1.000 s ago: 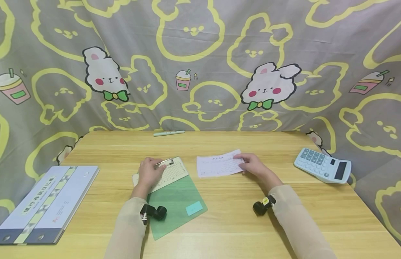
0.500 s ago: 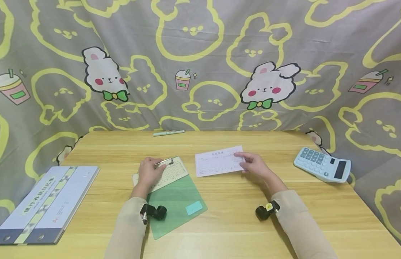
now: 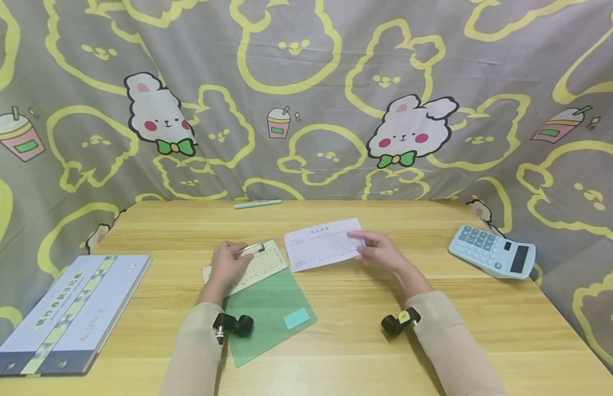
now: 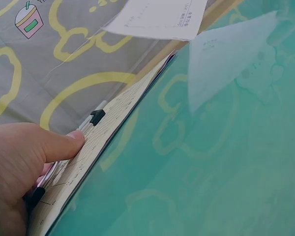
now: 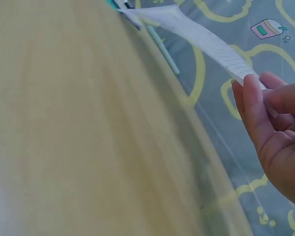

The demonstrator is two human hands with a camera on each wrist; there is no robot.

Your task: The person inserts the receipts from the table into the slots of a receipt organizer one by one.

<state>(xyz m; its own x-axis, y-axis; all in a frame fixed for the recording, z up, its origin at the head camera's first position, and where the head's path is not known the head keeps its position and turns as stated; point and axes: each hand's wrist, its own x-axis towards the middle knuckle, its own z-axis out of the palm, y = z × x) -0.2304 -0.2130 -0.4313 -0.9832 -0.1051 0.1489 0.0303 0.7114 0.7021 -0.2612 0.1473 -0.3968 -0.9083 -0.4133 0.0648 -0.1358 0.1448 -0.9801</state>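
Note:
In the head view my left hand grips the clip end of a green clipboard, its thumb lying beside the metal clip. Cream printed forms lie under that clip. The left wrist view has the thumb on the clip, with most of the other fingers hidden. My right hand pinches the right edge of a white printed slip. In the right wrist view this slip is held up off the table between thumb and fingers, curving, its far end near the clipboard.
A blue sticky note is on the clipboard's lower right. A thick ledger binder lies at the left, a light blue calculator at the right, and a pen near the wooden table's back edge. Patterned cloth hangs behind.
The slip has gone up slightly and then left with my right hand, bringing its left edge close to the clipboard. My left hand and the clipboard have stayed in place.

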